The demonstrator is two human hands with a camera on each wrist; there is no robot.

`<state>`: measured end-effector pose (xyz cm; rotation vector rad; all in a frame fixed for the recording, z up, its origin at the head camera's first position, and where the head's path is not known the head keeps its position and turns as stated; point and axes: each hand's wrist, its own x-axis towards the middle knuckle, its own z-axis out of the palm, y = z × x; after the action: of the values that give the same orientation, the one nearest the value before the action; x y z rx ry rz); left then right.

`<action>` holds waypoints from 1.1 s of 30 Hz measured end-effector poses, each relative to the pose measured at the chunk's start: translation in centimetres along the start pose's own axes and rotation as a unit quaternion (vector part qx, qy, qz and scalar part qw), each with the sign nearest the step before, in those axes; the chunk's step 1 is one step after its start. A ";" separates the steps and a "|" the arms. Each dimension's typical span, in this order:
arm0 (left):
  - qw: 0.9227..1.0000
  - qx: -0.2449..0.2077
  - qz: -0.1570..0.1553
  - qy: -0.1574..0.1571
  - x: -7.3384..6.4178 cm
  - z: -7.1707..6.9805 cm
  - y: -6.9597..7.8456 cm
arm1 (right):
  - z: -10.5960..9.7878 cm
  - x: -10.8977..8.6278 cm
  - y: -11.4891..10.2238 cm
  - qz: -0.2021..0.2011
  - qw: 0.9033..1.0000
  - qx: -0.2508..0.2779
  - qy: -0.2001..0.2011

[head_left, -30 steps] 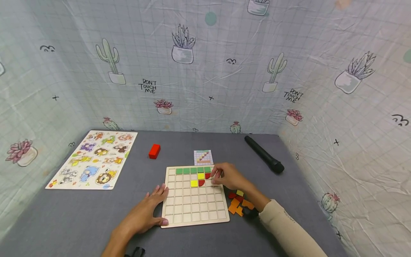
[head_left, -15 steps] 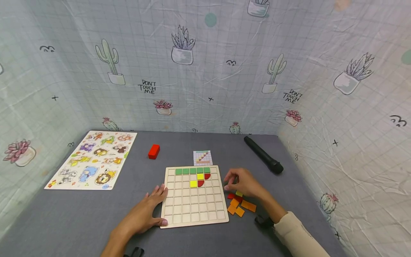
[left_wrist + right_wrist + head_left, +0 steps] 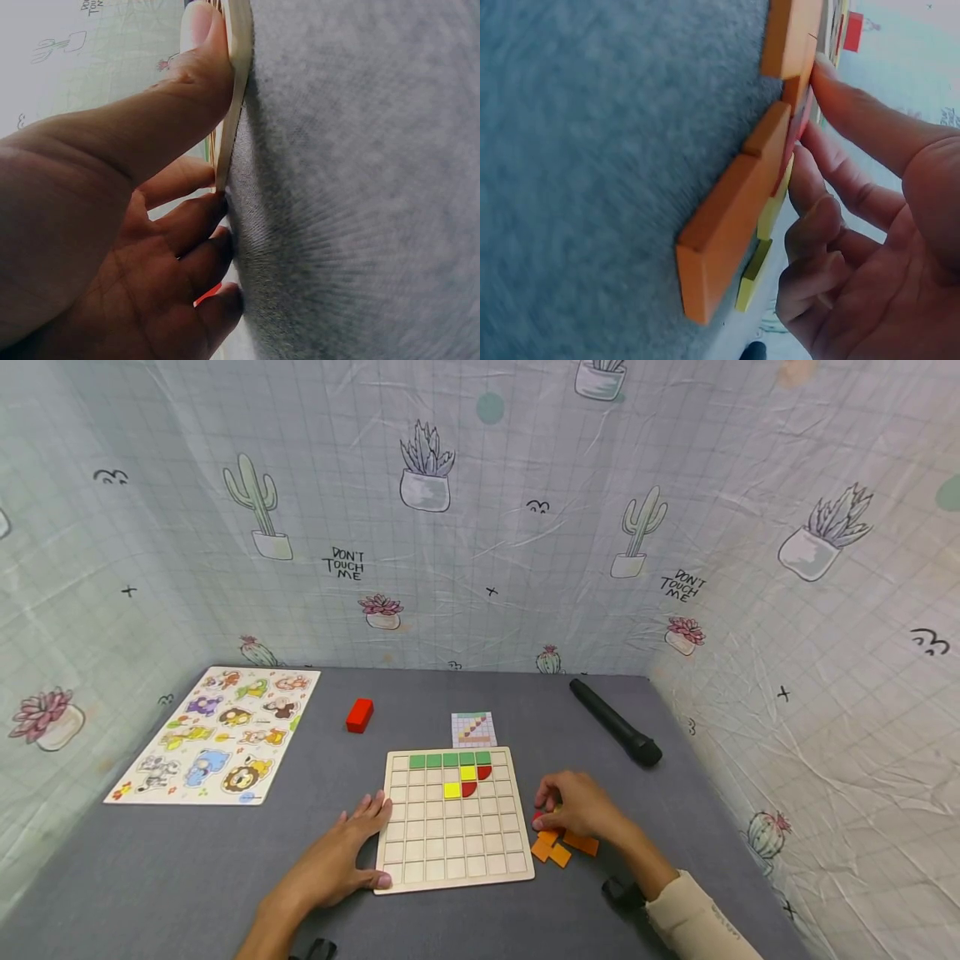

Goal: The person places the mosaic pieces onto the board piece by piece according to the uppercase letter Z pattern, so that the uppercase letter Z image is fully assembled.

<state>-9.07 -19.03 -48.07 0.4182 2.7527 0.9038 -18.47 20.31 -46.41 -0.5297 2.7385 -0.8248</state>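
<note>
My left hand (image 3: 337, 856) rests along the left side of a wooden grid board (image 3: 456, 843), thumb over its near corner and fingers spread at the edge. The board bears a row of green tiles (image 3: 450, 760), two yellow squares (image 3: 452, 791) and two rounded red tiles (image 3: 484, 772). Right of it, my right hand (image 3: 579, 807) reaches into a small pile of tiles. In the right wrist view, thumb and index finger stand apart at a red tile (image 3: 805, 116), among orange tiles (image 3: 720, 232) and yellow tiles (image 3: 754, 275). The other fingers are bent.
A small pattern card (image 3: 473, 729) lies just behind the board. Farther back are a red block (image 3: 360, 715) on the left and a black microphone (image 3: 617, 723) on the right. An animal puzzle board (image 3: 176, 752) lies far left. Patterned cloth walls enclose the grey table.
My right hand has drawn back from the red tile on the board and come down to the pile at the right. The left hand has stayed in place.
</note>
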 end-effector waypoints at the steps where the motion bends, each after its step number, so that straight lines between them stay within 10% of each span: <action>1: 1.000 0.001 0.001 0.000 0.0 0.0 0.0 | 0.1 0.0 -0.1 0.003 1.000 -0.004 0.003; 19: 1.000 -0.001 -0.001 -0.001 0.0 0.0 -0.1 | 0.0 0.7 -0.4 -0.036 0.996 0.078 0.001; 33: 1.000 0.006 0.008 0.007 -0.1 0.1 -0.2 | 0.5 2.8 -4.5 -0.081 0.996 0.047 -0.005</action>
<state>-8.95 -19.17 -48.19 0.4376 2.7721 0.8970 -19.62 15.42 -44.60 -0.7403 2.6588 -0.9806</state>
